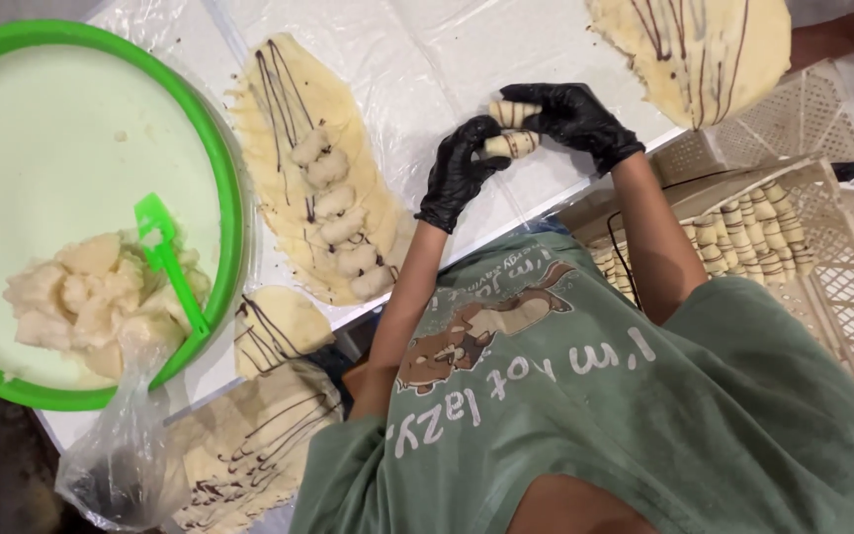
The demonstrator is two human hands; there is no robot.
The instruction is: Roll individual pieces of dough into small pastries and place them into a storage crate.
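Note:
Both my hands wear black gloves and are held up over the plastic-covered table (447, 59). My left hand (459, 170) pinches a small rolled dough piece (512, 145) with dark chocolate stripes. My right hand (573, 119) holds a second rolled dough piece (512, 112) just above the first, and the two rolls almost touch. To the left lies a flat dough sheet (294, 109) with chocolate lines and a row of several pale filling lumps (340, 213) down its middle.
A big green bowl (232, 198) at left holds pale filling and a green spatula (172, 259). Another striped dough sheet (699, 54) lies at top right. A beige plastic crate (842, 287) at right holds several rolled pieces (753, 232). More striped dough sheets (269, 415) and a plastic bag (121, 455) are at bottom left.

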